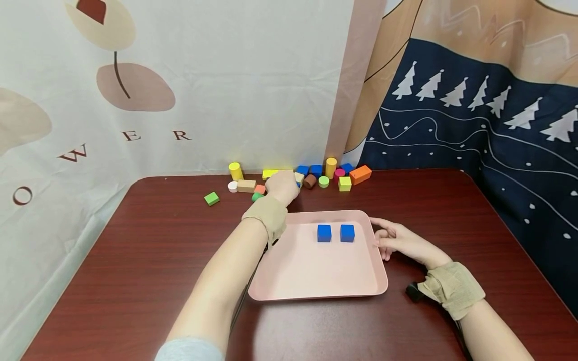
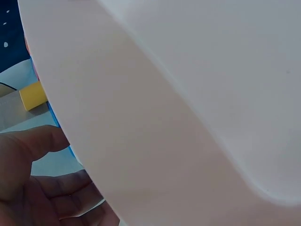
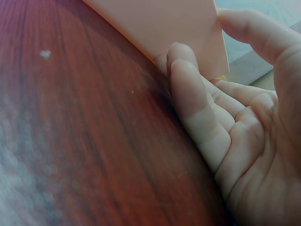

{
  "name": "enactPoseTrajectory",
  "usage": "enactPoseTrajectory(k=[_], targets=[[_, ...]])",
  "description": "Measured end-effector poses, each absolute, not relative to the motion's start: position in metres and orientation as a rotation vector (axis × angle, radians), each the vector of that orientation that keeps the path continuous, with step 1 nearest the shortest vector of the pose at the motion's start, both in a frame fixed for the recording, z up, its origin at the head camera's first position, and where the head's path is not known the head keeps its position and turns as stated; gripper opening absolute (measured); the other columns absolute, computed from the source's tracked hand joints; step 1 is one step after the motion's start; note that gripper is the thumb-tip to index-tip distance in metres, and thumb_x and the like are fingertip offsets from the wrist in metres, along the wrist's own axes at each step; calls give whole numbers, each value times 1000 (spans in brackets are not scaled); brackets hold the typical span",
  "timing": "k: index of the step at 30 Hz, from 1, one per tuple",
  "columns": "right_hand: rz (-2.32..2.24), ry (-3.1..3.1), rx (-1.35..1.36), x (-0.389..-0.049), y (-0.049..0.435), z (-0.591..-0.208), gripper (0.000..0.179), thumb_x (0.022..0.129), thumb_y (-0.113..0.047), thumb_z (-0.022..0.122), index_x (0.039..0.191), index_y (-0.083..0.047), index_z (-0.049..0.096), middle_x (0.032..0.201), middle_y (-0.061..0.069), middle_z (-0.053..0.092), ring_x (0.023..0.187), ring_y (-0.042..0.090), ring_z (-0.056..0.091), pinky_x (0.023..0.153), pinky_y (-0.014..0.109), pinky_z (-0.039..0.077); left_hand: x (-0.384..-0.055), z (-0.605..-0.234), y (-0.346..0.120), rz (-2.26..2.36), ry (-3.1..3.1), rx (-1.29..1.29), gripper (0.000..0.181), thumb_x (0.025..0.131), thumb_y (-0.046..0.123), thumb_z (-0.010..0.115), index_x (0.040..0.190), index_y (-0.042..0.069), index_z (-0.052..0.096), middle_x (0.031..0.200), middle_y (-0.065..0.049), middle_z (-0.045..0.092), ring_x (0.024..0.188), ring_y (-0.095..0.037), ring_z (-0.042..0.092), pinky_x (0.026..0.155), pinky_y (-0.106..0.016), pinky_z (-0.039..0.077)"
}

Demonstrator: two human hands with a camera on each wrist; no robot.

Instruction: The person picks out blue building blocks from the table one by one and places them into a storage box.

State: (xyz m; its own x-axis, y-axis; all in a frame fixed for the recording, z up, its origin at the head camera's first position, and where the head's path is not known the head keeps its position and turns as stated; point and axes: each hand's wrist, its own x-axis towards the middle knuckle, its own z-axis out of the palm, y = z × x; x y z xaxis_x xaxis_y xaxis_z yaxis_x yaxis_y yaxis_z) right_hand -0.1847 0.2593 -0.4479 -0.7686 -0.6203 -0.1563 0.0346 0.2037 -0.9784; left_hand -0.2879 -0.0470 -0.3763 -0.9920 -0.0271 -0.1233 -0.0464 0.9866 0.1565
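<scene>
My left hand [image 1: 282,188] reaches past the far edge of the pink tray [image 1: 316,281], in among the wooden blocks. In the left wrist view, its thumb [image 2: 44,141] and bent fingers show beside the tray's rim, which hides the fingertips; I cannot tell whether they pinch a block. At the tray's right side, my right hand [image 1: 402,243] holds the rim, thumb at the edge and the other fingers bent against the outer wall. Two blue cubes, a left one [image 1: 323,233] and a right one [image 1: 347,233], sit side by side in the tray's far part.
Along the table's back edge lie a yellow cylinder [image 1: 236,171], a tan block [image 1: 247,186], a brown cylinder [image 1: 309,181], an orange block [image 1: 360,175] and several other colored blocks. A green block [image 1: 211,198] lies farther left. Printed cloth [image 1: 253,100] hangs behind the table [image 1: 158,260].
</scene>
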Motion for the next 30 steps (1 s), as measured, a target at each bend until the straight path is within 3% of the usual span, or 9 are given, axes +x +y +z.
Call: enactPoseTrajectory(k=[7, 20, 26, 30], targets=[[-1610, 1950, -545, -186, 259, -449, 68, 96, -9, 56, 147, 8, 14, 84, 14, 62, 61, 17, 60, 56, 30, 54, -287, -371, -51, 301, 3009, -23, 35, 89, 34, 66, 111, 6, 65, 104, -13, 65, 86, -27, 63, 68, -42, 54], [-1605, 1968, -539, -188, 260, -450, 66, 96, -8, 56, 147, 7, 16, 85, 15, 61, 61, 18, 60, 56, 30, 54, -280, -349, -56, 416, 2991, 114, 30, 88, 37, 68, 96, 8, 65, 94, -9, 63, 77, -24, 61, 59, -36, 50], [-1613, 1958, -538, -187, 260, -450, 67, 96, -9, 57, 147, 7, 16, 84, 14, 61, 61, 18, 59, 56, 30, 53, -272, -345, -53, 465, 2952, 182, 31, 88, 36, 67, 75, 11, 54, 70, -2, 46, 63, -19, 51, 49, -28, 38], [-1609, 1963, -538, -186, 260, -450, 67, 96, -8, 56, 147, 7, 16, 84, 14, 61, 61, 18, 59, 56, 30, 53, -264, -341, -49, 500, 2953, 255, 33, 88, 34, 67, 70, 11, 51, 65, -2, 40, 60, -19, 49, 46, -26, 34]])
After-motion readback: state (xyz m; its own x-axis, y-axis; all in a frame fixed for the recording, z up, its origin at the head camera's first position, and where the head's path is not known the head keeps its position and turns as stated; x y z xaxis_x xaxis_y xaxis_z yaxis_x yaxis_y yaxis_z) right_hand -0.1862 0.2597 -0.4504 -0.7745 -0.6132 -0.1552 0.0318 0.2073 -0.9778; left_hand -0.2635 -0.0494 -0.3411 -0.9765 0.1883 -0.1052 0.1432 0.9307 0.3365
